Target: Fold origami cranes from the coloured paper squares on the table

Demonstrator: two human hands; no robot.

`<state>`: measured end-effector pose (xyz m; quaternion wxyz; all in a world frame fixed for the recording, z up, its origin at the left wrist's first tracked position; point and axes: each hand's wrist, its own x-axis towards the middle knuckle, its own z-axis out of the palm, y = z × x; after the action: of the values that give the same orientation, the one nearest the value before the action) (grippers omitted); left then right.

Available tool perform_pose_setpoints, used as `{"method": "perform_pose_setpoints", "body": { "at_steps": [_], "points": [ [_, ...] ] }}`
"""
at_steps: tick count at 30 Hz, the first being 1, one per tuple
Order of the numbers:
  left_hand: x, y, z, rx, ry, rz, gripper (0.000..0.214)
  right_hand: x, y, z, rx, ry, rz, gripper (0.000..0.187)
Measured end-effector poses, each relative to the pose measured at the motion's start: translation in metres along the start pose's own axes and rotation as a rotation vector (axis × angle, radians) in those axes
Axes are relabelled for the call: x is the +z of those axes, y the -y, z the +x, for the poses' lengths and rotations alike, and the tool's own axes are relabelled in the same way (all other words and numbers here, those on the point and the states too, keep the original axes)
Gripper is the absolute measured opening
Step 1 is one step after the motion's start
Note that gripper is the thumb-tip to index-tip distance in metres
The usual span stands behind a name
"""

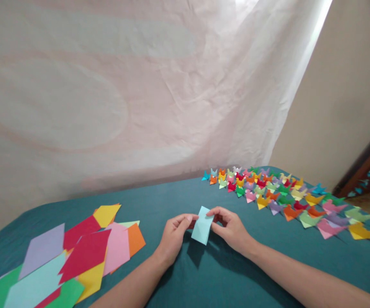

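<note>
A small light-blue folded paper (pixel 202 227) is held up just above the dark green tabletop, its shadow falling below it. My left hand (pixel 176 234) pinches its left edge between thumb and fingers. On the other side, my right hand (pixel 230 226) grips the upper right edge, thumb toward me and fingers bent. The paper is a narrow rectangle, tilted a little, with faint creases on its face. Its back is hidden from view.
Loose coloured paper sheets (pixel 85 252) lie overlapping on the left of the table (pixel 159 196). Several rows of folded paper birds (pixel 275 192) stand on the right. A pale cloth (pixel 133 94) hangs behind the table, beside a beige wall (pixel 342 85).
</note>
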<state>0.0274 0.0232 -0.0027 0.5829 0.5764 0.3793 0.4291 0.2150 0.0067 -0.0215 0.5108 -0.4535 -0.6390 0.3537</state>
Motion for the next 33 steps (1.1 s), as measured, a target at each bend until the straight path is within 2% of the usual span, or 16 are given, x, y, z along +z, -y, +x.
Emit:
{"method": "perform_pose_setpoints", "body": {
  "at_steps": [6,15,24,28,33],
  "points": [
    [0.003,-0.004,-0.002,0.018,-0.01,0.017,0.035,0.0,0.002,0.0,-0.002,-0.014,0.0,0.014],
    [0.005,0.002,-0.001,0.001,-0.01,0.018,0.038,-0.001,0.001,0.0,0.003,0.009,-0.026,0.013],
    [0.003,0.007,0.001,0.011,0.044,0.0,0.038,-0.002,0.003,0.002,-0.073,0.023,-0.052,0.01],
    [0.002,0.012,0.002,0.052,0.08,0.021,0.034,-0.001,0.003,0.002,-0.075,0.025,-0.059,0.011],
    [0.001,0.019,0.004,0.087,0.047,0.11,0.027,-0.002,0.004,0.001,-0.074,0.035,-0.078,0.011]
  ]
}}
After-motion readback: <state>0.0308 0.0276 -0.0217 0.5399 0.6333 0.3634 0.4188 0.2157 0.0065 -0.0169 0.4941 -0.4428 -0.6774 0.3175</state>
